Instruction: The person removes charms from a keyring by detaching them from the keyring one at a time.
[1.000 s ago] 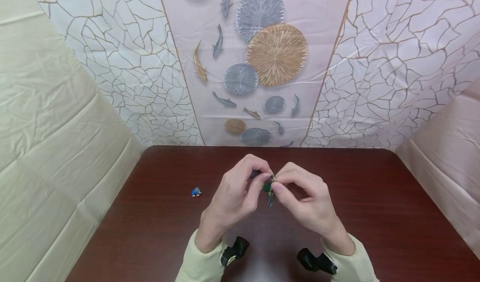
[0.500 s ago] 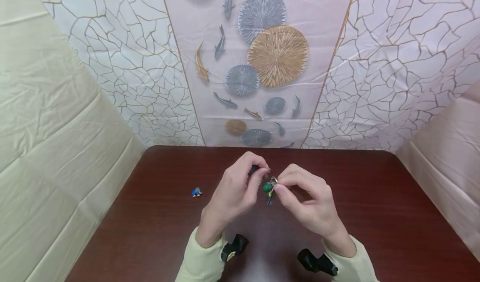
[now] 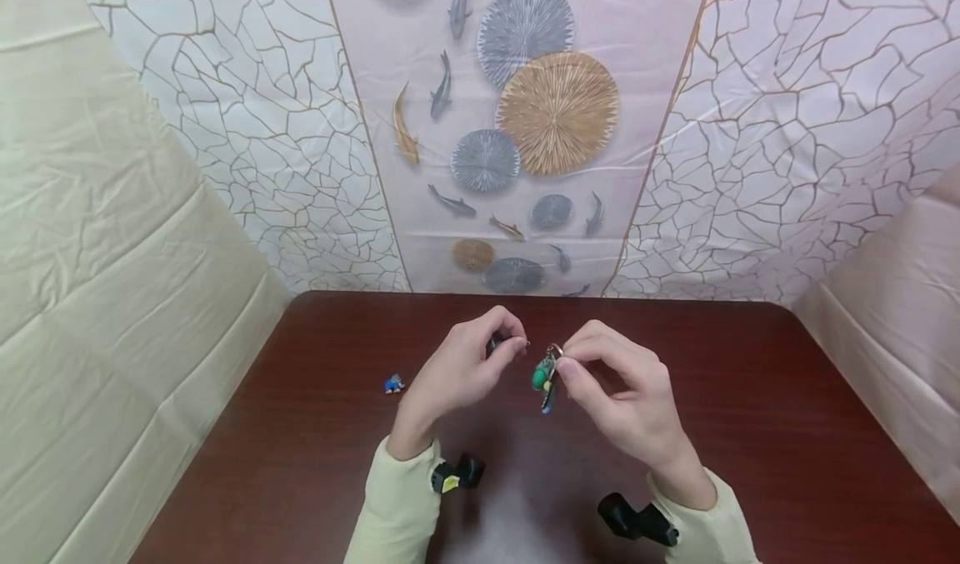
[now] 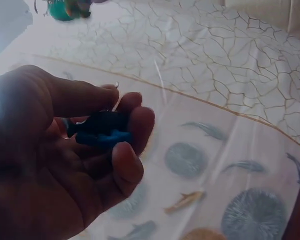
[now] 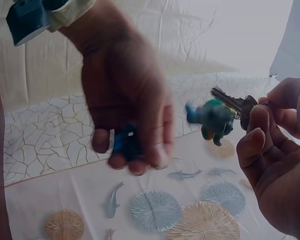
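Observation:
My left hand (image 3: 467, 366) is curled round a small dark-blue animal-shaped charm (image 4: 102, 132); a tiny metal loop pokes up by its thumb tip. Much of the charm is hidden by the fingers. A short gap away, my right hand (image 3: 626, 389) pinches a metal key ring (image 3: 556, 350) between thumb and index finger. From this ring hang a toothed key (image 5: 232, 101) and a green figurine charm (image 3: 540, 376), both above the table. On the left of the table lies another small blue figurine (image 3: 393, 384).
The dark red-brown table (image 3: 300, 464) has rounded far corners. Behind it hangs a patterned cloth (image 3: 480, 214) with fish and round leaf prints. Pale cloth sides (image 3: 135, 297) flank the table. Each wrist carries a black camera (image 3: 630, 518).
The left hand has come away to the left with the dark-blue charm, widening the gap to the key ring. The right hand has shifted slightly right, ring and key still in its pinch.

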Tool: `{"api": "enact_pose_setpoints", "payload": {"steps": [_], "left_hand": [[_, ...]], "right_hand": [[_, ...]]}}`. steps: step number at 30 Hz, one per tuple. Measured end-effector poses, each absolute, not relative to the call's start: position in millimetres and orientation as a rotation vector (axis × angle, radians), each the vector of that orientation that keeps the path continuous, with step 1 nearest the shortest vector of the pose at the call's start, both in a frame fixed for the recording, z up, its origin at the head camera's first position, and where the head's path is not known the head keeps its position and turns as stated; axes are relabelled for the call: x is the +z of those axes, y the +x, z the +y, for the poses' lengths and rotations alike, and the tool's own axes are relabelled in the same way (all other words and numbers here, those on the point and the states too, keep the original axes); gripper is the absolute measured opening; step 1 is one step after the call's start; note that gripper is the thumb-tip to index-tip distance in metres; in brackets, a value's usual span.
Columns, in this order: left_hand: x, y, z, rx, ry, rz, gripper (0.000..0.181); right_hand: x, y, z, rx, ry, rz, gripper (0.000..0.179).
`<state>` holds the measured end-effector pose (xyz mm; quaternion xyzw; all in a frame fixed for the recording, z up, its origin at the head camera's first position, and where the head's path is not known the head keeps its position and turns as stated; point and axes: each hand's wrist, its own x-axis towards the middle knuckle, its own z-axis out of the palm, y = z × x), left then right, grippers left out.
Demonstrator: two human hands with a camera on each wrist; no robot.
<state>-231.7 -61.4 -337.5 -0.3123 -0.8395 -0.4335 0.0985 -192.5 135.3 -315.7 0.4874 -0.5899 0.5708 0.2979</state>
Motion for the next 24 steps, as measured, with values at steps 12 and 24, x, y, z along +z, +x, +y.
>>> {"api": "enact_pose_setpoints", "payload": {"steps": [12, 24], "left_hand": [[-360, -266, -76, -1.600, -0.495, -2.762, 0.005], [-390, -293, -104, -2.374, -0.184, -2.343, 0.011]], "right_hand": [[-313, -192, 140, 1.519, 1.263, -1.572, 0.008], [-312, -193, 143, 1.519, 1.253, -1.583, 0.010]]}}
